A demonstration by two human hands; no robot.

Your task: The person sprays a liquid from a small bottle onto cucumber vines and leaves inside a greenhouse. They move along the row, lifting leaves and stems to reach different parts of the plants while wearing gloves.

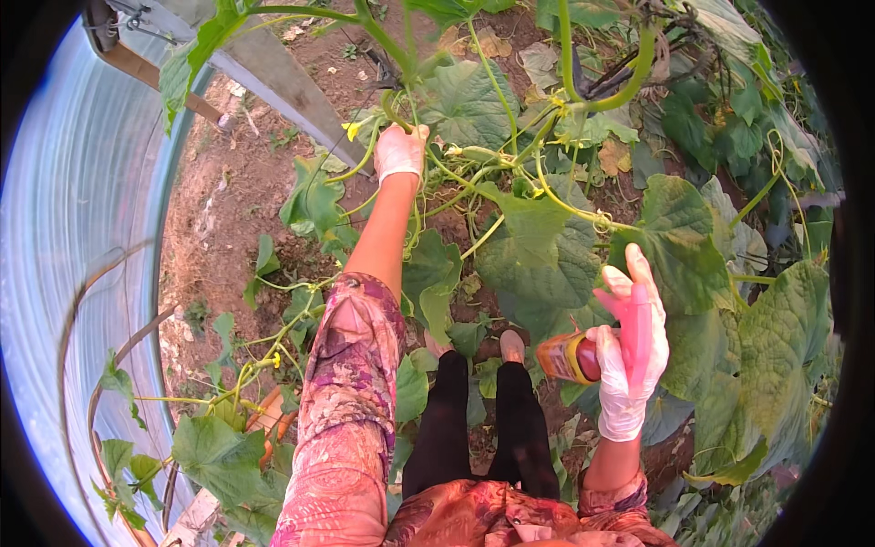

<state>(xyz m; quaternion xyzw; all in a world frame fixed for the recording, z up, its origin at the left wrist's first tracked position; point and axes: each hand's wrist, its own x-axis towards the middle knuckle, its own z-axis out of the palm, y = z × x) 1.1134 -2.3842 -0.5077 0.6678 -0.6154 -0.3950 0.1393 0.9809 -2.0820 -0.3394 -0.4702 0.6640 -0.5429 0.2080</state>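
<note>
My left hand (400,152), in a pale thin glove, is closed around the upper part of a green cucumber vine stem (395,113). Its fingertips are mostly turned away from view. A yellow flower (352,130) hangs just left of it, and a small young cucumber (476,154) lies to its right among stems and tendrils. Lower right, my gloved right hand (639,349) holds an orange bottle (566,357) with a printed label, tilted sideways. A pink plastic piece (638,328), which looks like a spray trigger head, sits in the same palm.
Clear plastic sheeting (89,198) curves along the left side. A grey post (287,82) slants down at upper left. Broad cucumber leaves (547,267) spread in front of me and to the right. Bare soil (219,178) shows at left. Wooden boards (195,519) lie lower left.
</note>
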